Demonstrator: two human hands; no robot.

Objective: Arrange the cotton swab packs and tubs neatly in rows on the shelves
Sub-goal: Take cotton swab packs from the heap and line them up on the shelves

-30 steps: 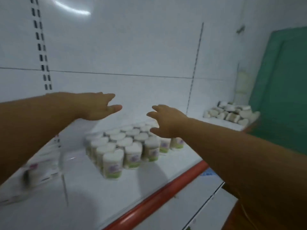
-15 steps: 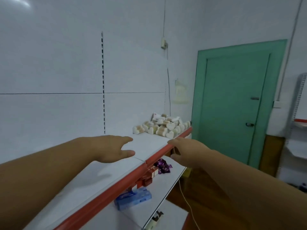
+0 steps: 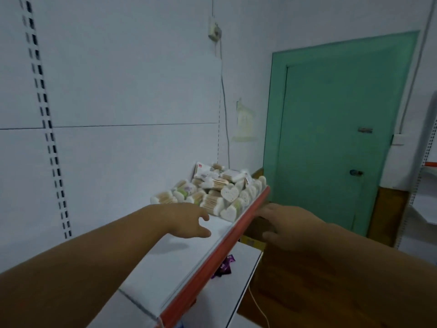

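Observation:
A loose heap of cotton swab packs and heart-shaped tubs (image 3: 220, 190) lies at the far end of the white shelf (image 3: 165, 268), against the back panel. My left hand (image 3: 189, 221) reaches over the shelf with fingers extended, a short way before the heap, holding nothing. My right hand (image 3: 281, 223) is stretched out just past the shelf's red front edge (image 3: 212, 256), fingers relaxed and empty. Neither hand touches the heap.
A lower white shelf (image 3: 238, 273) carries a purple wrapped item (image 3: 224, 267). A green door (image 3: 335, 138) stands at the right behind the shelf end. A cable (image 3: 224, 102) hangs down the wall. Another shelving unit (image 3: 425, 202) shows at the far right.
My view has swung right, away from the rowed tubs, toward the heap at the shelf's end. Both empty hands have moved closer to the heap.

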